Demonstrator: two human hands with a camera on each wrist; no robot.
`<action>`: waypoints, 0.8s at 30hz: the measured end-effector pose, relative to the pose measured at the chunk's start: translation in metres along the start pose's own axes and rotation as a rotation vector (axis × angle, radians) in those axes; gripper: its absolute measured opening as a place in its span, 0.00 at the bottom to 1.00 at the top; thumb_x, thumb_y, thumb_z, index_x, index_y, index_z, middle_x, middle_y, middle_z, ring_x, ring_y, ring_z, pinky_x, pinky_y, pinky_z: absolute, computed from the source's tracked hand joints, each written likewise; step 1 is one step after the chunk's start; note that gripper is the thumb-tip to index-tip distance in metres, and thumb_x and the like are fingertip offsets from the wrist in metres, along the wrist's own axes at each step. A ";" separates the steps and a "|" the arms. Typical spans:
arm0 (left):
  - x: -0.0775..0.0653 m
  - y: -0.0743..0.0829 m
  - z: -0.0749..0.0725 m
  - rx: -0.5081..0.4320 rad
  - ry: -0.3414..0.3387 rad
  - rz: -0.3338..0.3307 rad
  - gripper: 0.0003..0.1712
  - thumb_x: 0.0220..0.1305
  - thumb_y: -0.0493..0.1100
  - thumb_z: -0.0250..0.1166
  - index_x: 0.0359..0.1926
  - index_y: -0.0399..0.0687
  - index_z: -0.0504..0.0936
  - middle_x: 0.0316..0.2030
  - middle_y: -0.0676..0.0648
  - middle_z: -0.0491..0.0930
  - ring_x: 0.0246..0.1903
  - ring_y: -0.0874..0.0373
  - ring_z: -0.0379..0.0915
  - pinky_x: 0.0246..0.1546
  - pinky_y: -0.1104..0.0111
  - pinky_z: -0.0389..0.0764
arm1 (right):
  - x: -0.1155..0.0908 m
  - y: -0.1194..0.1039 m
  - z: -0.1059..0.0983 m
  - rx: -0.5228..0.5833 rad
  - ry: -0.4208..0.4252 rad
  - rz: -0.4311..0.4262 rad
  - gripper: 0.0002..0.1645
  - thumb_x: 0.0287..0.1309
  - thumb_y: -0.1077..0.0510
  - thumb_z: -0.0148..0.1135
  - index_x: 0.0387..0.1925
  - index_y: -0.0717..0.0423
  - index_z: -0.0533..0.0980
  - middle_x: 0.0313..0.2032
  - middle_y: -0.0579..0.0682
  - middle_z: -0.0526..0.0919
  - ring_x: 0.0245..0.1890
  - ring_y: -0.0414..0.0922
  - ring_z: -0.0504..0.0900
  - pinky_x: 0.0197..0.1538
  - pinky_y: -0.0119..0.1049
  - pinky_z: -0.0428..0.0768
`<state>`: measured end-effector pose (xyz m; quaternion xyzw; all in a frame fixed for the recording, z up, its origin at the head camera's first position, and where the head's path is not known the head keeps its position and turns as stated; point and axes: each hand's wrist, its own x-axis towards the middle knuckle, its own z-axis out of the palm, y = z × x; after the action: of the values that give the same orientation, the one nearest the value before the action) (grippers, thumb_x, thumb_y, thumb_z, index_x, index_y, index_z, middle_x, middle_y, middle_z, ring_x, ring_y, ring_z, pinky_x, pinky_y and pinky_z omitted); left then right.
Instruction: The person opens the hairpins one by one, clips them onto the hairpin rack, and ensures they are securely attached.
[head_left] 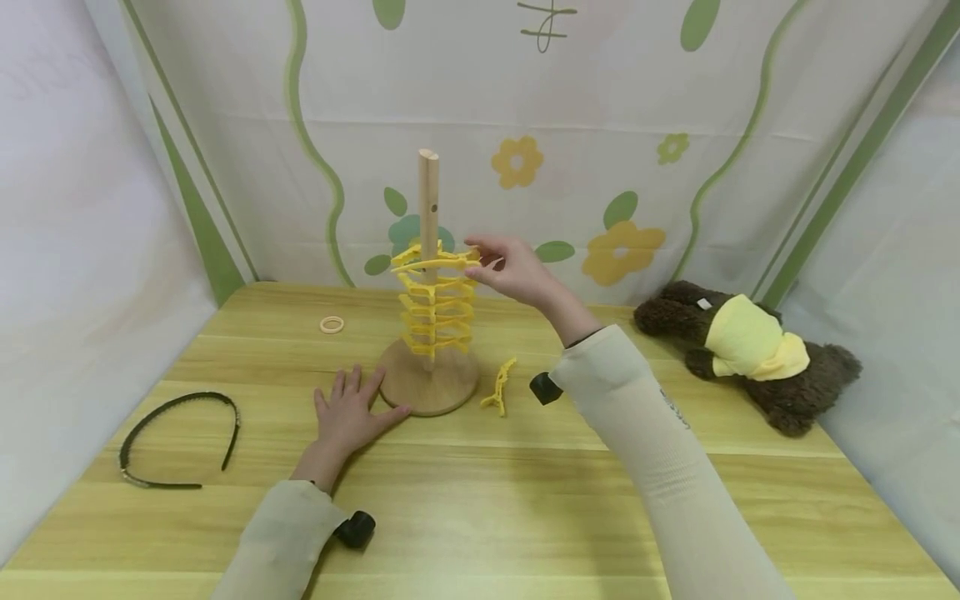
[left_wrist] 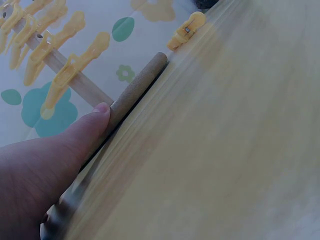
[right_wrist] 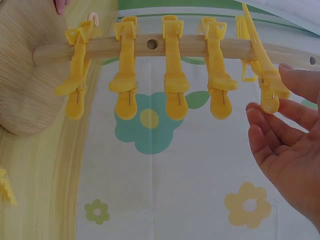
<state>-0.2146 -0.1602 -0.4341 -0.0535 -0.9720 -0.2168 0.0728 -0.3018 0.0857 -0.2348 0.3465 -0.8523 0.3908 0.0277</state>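
Note:
A wooden pole (head_left: 428,196) rises from a round wooden base (head_left: 450,400), with several yellow hair clips (right_wrist: 172,65) clamped along it in a column. At the topmost yellow hair clip (right_wrist: 265,80), my right hand (head_left: 517,271) pinches the handle end between thumb and fingers; its two arms stand apart around the pole. My left hand (head_left: 348,421) lies on the table with fingers spread, the fingertips and thumb touching the base's edge. In the left wrist view, the thumb (left_wrist: 85,132) presses on top of the base rim. One loose hair clip (head_left: 500,387) lies right of the base.
A black headband (head_left: 180,396) lies on the table at the left. Behind the left hand is a small pale ring (head_left: 332,325). A dark brown plush toy in a yellow shirt (head_left: 750,337) lies at the right. Patterned cloth (head_left: 600,100) walls the back and sides.

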 end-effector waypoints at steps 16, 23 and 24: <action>0.000 0.002 0.001 -0.003 -0.002 0.000 0.50 0.44 0.74 0.51 0.63 0.49 0.57 0.60 0.32 0.49 0.59 0.35 0.35 0.47 0.37 0.31 | -0.084 0.039 0.031 0.096 0.246 0.114 0.28 0.46 0.57 0.64 0.50 0.64 0.69 0.42 0.55 0.75 0.41 0.49 0.73 0.41 0.39 0.72; 0.001 0.000 0.003 0.002 -0.002 0.000 0.51 0.43 0.75 0.49 0.63 0.49 0.57 0.61 0.32 0.49 0.59 0.35 0.35 0.47 0.37 0.31 | -0.115 0.068 0.061 0.182 0.261 0.190 0.26 0.48 0.55 0.63 0.49 0.63 0.70 0.42 0.56 0.76 0.40 0.49 0.74 0.39 0.41 0.73; 0.002 0.000 0.003 0.001 -0.002 0.000 0.51 0.43 0.75 0.49 0.63 0.49 0.57 0.61 0.32 0.49 0.59 0.35 0.35 0.47 0.37 0.31 | -0.118 0.071 0.064 0.188 0.259 0.199 0.26 0.48 0.55 0.63 0.48 0.63 0.71 0.42 0.57 0.76 0.40 0.49 0.74 0.39 0.40 0.73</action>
<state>-0.2165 -0.1590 -0.4369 -0.0535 -0.9722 -0.2162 0.0717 -0.2414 0.1408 -0.3623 0.2081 -0.8315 0.5108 0.0660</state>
